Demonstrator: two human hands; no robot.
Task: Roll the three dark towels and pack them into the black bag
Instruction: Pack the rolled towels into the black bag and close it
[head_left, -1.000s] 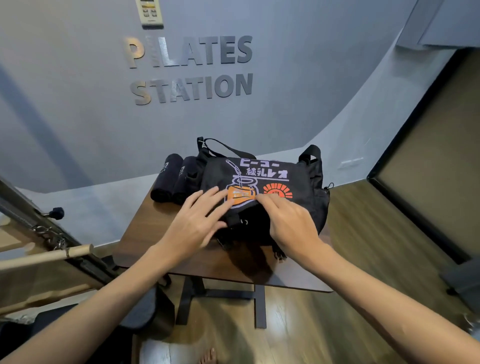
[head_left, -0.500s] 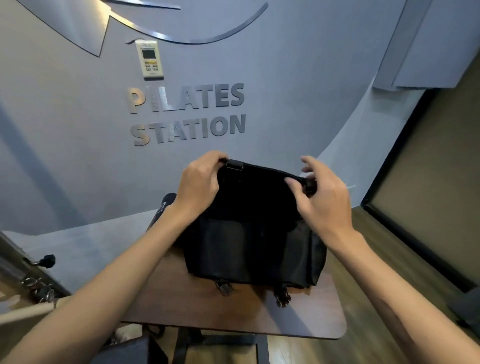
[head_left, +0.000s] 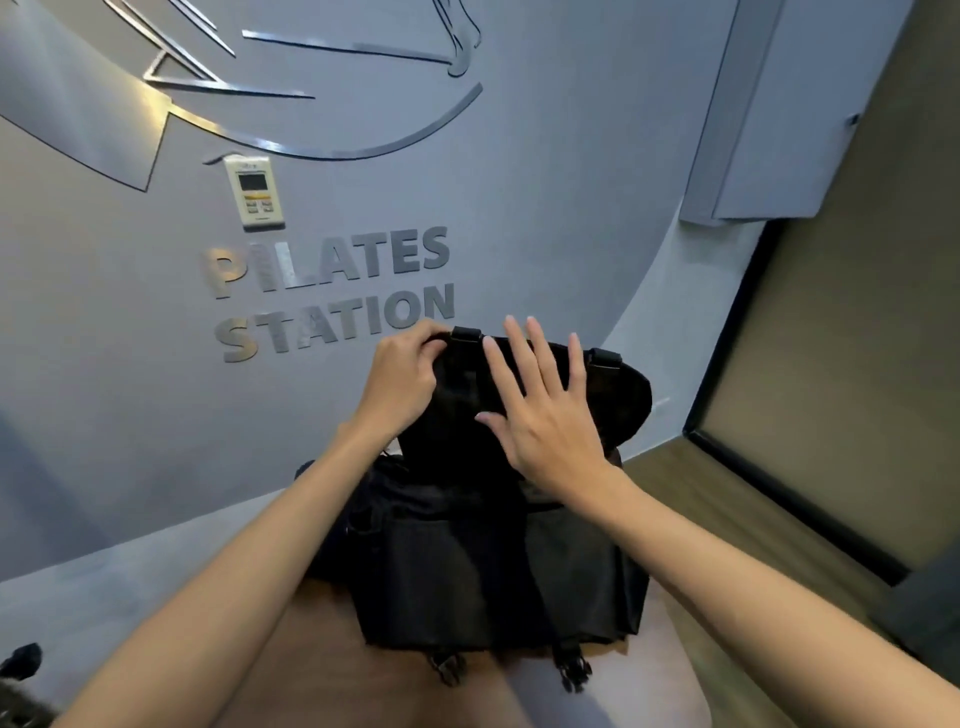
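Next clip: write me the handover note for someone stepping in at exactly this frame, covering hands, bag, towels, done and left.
Left hand: grips the raised flap of the black bag at its top left edge, holding it up.
Right hand: open, fingers spread, in front of the lifted flap; contact cannot be judged.
Bag: stands on the wooden table, both front buckles undone and hanging.
Towels: not clearly visible now; a dark shape left of the bag, behind the left forearm, cannot be made out.
Done: bag unclipped, flap lifted.
Left: whether any towels are packed cannot be seen; check, pack the rest, close the flap.
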